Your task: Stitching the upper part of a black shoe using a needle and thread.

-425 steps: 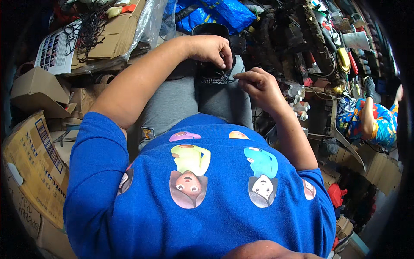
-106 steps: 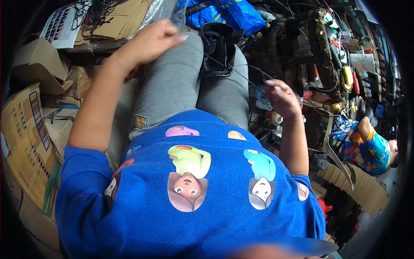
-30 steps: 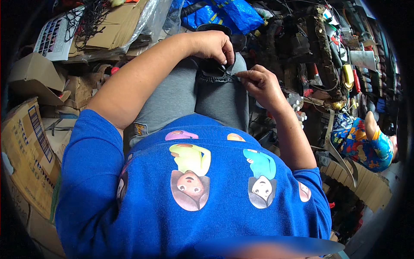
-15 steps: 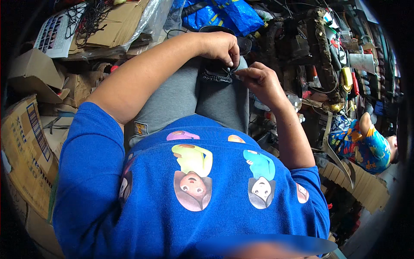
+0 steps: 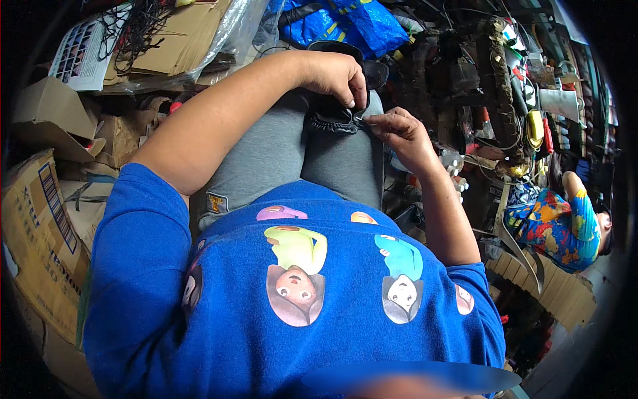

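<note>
Across my thighs lies a black piece with a puckered, gathered edge (image 5: 332, 125), which looks like a moccasin-type shoe upper. My left hand (image 5: 342, 80) reaches over it from above, thumb and fingers pinched together on its far edge. Just to the right of the gathered edge is my right hand (image 5: 400, 130), its thumb and forefinger pinched. A small shiny tip shows at those fingertips, too small to name. Beyond my left hand, more dark, rounded black parts (image 5: 377, 74) rest past my knees; their kind is hard to make out.
Cardboard boxes (image 5: 50, 116) and a printed carton (image 5: 43, 233) stand at the left. Black cords (image 5: 141, 33) lie on flat cardboard at the upper left. A blue bag (image 5: 339, 26) sits ahead. Tools and a white cup (image 5: 558, 101) crowd the right. Another person (image 5: 558, 223) is at the far right.
My right hand has shifted slightly right and down, a little away from my left hand. The gathered edge shows more plainly. The other person has moved slightly.
</note>
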The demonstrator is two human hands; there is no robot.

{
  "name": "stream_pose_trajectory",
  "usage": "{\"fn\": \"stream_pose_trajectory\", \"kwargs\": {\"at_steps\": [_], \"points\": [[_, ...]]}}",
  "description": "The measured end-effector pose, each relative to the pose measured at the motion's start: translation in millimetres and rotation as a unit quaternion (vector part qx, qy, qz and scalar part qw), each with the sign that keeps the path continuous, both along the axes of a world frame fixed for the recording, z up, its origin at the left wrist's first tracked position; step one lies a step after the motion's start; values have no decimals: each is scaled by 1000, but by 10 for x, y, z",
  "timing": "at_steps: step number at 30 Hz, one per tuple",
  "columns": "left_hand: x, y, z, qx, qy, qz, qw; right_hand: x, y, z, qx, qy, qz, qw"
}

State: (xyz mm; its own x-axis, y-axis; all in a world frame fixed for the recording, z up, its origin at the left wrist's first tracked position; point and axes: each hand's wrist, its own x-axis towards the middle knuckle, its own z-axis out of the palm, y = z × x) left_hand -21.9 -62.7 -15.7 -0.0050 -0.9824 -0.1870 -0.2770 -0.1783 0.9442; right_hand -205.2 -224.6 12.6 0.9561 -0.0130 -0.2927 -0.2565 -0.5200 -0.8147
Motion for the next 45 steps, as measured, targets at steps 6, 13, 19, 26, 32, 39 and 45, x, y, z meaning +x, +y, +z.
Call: {"fn": "stream_pose_trajectory", "kwargs": {"at_steps": [6, 13, 19, 26, 32, 39, 45], "points": [[9, -11, 7, -7, -33, -14, 999, -27, 67, -56, 0, -31, -25, 999], [-3, 2, 16, -17, -36, -16, 999, 7, 83, 1, -10, -32, -23, 999], [-25, -21, -8, -21, -46, -7, 999, 59, 23, -71, -2, -51, 12, 999], [25, 39, -33, -67, -41, -29, 996, 43, 136, -5, 2, -15, -28, 999], [13, 35, -22, -63, -38, -10, 997, 146, -26, -141, 48, -20, 6, 999], [-85, 96, 3, -22, -117, 20, 993, 146, 232, -28, -99, -89, -12, 991], [-272, 613, 148, -134, -232, 267, 926, -56, 295, 61, -127, -100, -21, 987]]}}
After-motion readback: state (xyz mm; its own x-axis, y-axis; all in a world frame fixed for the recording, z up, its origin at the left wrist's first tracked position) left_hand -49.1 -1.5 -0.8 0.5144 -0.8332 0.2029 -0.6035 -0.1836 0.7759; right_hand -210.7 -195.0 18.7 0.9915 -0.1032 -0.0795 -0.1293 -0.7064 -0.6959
